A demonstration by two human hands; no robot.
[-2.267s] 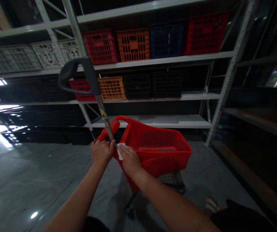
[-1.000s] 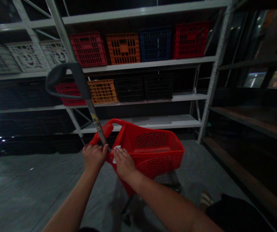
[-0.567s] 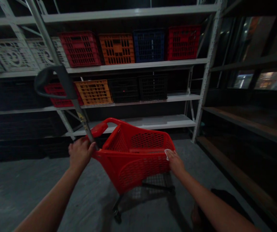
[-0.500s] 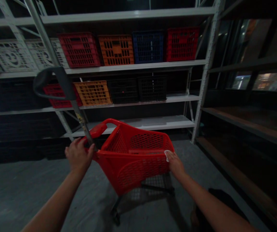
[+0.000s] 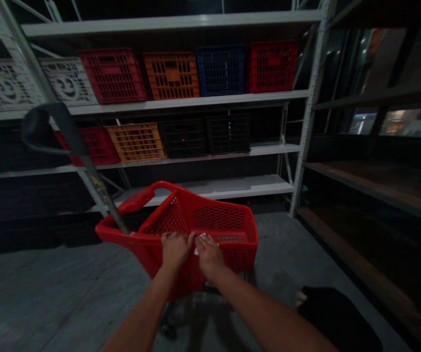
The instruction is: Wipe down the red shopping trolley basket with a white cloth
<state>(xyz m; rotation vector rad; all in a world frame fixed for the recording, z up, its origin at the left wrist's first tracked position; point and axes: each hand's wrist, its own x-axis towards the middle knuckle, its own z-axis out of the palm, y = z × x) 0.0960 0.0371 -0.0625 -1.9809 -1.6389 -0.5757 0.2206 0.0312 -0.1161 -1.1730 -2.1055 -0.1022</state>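
Red plastic shopping cart [image 5: 228,217] stands on the grey floor [image 5: 49,293] before metal shelving [image 5: 166,103] of colored crates [image 5: 171,76], a black-handled pole [image 5: 45,115] rising at its left corner. Left hand [image 5: 175,250] and right hand [image 5: 209,255] grip its near rim, right fingers [image 5: 205,247] pinching a white cloth [image 5: 200,239].

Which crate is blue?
The blue plastic crate in the upper row, between an orange crate and a red crate; it's the only blue one.
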